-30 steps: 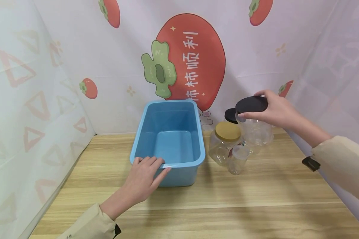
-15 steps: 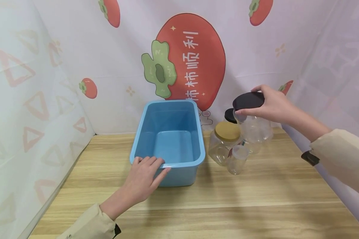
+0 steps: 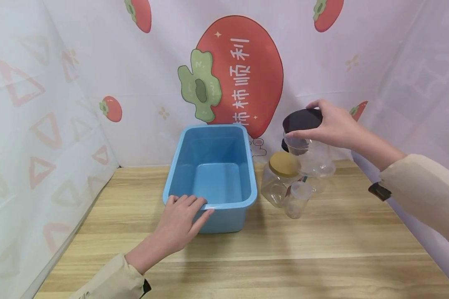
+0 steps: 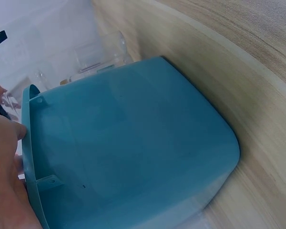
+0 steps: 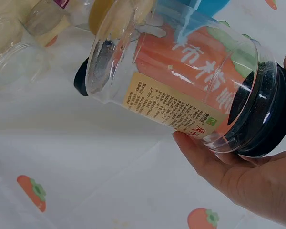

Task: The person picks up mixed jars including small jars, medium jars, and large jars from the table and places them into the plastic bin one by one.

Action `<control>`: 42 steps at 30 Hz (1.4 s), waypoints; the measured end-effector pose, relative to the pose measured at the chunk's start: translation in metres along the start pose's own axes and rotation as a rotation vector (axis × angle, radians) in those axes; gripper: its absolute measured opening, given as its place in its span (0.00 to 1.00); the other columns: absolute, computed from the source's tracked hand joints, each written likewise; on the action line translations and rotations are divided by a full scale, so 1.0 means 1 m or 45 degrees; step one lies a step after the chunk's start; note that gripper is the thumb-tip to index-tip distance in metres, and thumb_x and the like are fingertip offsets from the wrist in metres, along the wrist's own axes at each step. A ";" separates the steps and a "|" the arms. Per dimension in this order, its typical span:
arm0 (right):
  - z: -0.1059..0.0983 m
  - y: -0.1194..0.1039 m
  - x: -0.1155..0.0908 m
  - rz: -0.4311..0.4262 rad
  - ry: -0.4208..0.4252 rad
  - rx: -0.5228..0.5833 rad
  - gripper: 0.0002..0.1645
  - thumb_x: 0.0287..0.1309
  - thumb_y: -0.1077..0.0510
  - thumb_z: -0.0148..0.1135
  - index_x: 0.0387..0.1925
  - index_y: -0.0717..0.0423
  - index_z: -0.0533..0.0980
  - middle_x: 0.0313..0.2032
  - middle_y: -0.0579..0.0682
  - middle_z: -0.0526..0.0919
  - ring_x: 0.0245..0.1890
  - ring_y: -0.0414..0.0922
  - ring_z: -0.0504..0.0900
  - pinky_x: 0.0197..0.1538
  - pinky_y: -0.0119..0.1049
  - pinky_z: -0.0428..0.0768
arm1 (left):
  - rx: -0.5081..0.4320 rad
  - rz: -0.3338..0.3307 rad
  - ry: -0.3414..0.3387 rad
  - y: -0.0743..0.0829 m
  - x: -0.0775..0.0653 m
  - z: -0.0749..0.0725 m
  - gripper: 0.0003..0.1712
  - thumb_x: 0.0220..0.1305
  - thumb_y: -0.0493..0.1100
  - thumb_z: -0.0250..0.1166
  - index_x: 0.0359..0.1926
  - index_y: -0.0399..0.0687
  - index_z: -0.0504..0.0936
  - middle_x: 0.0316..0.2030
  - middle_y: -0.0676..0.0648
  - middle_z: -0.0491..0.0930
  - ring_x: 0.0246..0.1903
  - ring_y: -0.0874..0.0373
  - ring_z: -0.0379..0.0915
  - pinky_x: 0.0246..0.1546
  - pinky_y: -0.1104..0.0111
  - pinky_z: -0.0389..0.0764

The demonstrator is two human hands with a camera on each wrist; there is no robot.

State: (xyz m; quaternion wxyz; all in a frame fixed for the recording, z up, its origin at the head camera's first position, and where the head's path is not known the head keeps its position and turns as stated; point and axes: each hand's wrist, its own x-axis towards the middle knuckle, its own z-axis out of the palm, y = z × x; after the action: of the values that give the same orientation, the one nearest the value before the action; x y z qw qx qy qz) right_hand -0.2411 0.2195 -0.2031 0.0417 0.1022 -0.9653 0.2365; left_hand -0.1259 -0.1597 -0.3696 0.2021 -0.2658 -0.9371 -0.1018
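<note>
At the blue plastic tub [image 3: 224,218], my left hand [image 3: 179,222] grips the near rim, its fingers over the edge and the thumb outside. My right hand [image 3: 334,124] holds a large clear jar [image 3: 318,162] by its black lid [image 3: 302,119], raised and tilted at the back right. A yellow printed label [image 5: 174,105] shows on the jar's side in the right wrist view. Just below it on the table stand a clear jar with a gold lid [image 3: 285,163] and a small clear container [image 3: 297,203]. A second black lid [image 3: 284,145] is mostly hidden behind the held jar.
The tub stands on the wood-grain table [image 3: 254,265], near the white back curtain [image 3: 149,62] printed with persimmons. More curtain [image 3: 430,137] hangs along the right edge, close beside the right arm.
My right hand has lifted the black-lidded jar and carried it left, tilting it more. It now overlaps the other black lid. The left hand and tub have stayed put.
</note>
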 end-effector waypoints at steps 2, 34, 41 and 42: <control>0.001 -0.003 0.002 -0.009 -0.002 0.000 0.61 0.54 0.31 0.76 0.72 0.65 0.61 0.56 0.67 0.77 0.51 0.60 0.77 0.45 0.48 0.74 | 0.003 0.008 0.008 0.000 0.000 0.000 0.11 0.75 0.53 0.65 0.41 0.50 0.81 0.28 0.55 0.76 0.30 0.56 0.73 0.39 0.59 0.65; 0.023 -0.057 0.025 -0.106 -0.043 0.177 0.56 0.55 0.36 0.78 0.71 0.62 0.62 0.62 0.64 0.75 0.60 0.60 0.74 0.59 0.58 0.78 | 0.010 -0.010 -0.001 0.000 -0.001 -0.001 0.12 0.76 0.53 0.65 0.41 0.50 0.80 0.29 0.55 0.76 0.31 0.57 0.72 0.40 0.58 0.65; 0.028 -0.063 0.027 -0.170 -0.034 0.233 0.52 0.56 0.38 0.78 0.70 0.60 0.64 0.64 0.61 0.74 0.63 0.59 0.73 0.61 0.59 0.77 | 0.011 -0.002 0.004 0.001 0.000 -0.001 0.12 0.76 0.53 0.64 0.41 0.51 0.80 0.29 0.55 0.76 0.31 0.57 0.73 0.39 0.59 0.64; 0.029 -0.064 0.027 -0.174 -0.035 0.235 0.52 0.56 0.38 0.78 0.70 0.60 0.64 0.64 0.61 0.74 0.62 0.59 0.73 0.61 0.59 0.77 | 0.010 -0.001 0.005 0.001 0.000 -0.001 0.11 0.76 0.53 0.64 0.41 0.51 0.80 0.28 0.55 0.76 0.31 0.57 0.72 0.39 0.59 0.64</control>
State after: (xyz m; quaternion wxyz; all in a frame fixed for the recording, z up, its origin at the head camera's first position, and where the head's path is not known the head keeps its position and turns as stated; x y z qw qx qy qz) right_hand -0.2549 0.1460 -0.1966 0.0349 0.1745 -0.9307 0.3197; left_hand -0.1251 -0.1594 -0.3689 0.2048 -0.2644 -0.9372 -0.0988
